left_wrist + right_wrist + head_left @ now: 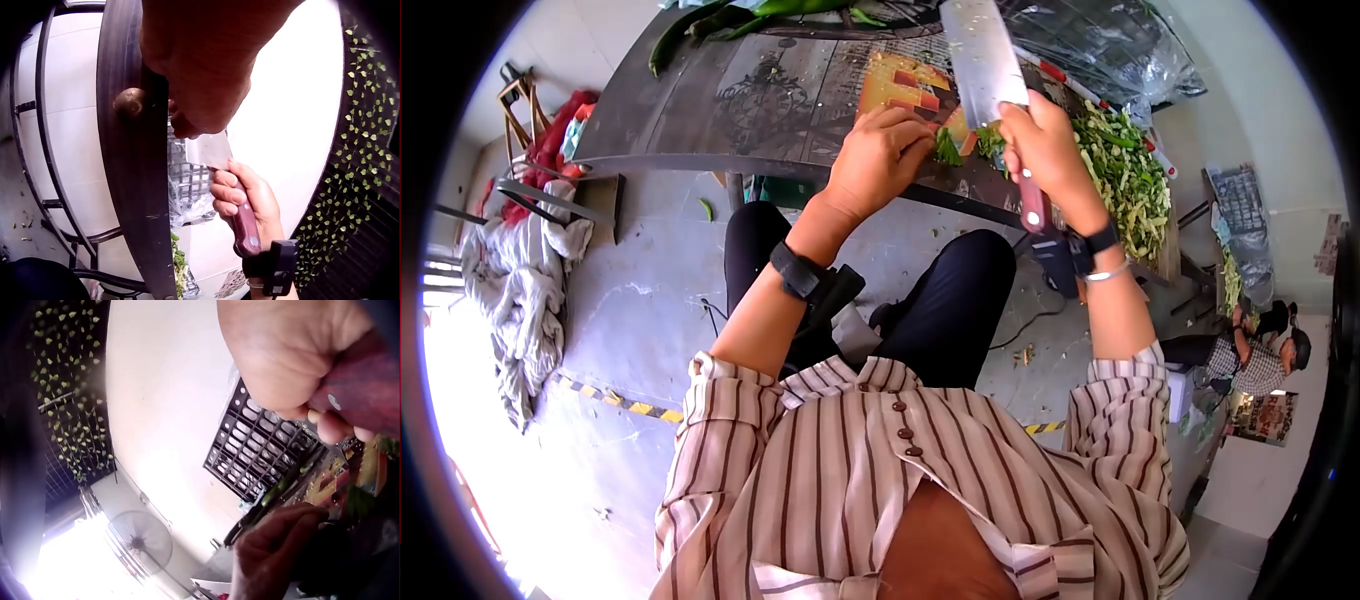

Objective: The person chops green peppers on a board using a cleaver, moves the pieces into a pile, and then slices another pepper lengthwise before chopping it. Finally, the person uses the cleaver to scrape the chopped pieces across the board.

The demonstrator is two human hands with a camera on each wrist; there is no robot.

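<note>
My right hand (pixel 1045 150) grips the dark red handle (pixel 1032 203) of a cleaver, whose broad blade (pixel 983 62) points away from me over the table. Curled fingers of my left hand (pixel 878 158) rest low at the table's near side, to the left of the blade. A cut green vegetable piece (pixel 947 148) shows right at the left fingertips, mostly hidden by them. Under the blade lies an orange and yellow patterned surface (pixel 892 82) with small scraps on it. In the left wrist view, the cleaver handle (pixel 246 225) sits firmly in the right fist.
A heap of chopped greens (pixel 1122 185) covers the table's right end. Long green peppers (pixel 700 25) lie at the far left. Clear plastic wrapping (pixel 1120 55) is at the far right. Another person (pixel 1255 360) sits off to the right.
</note>
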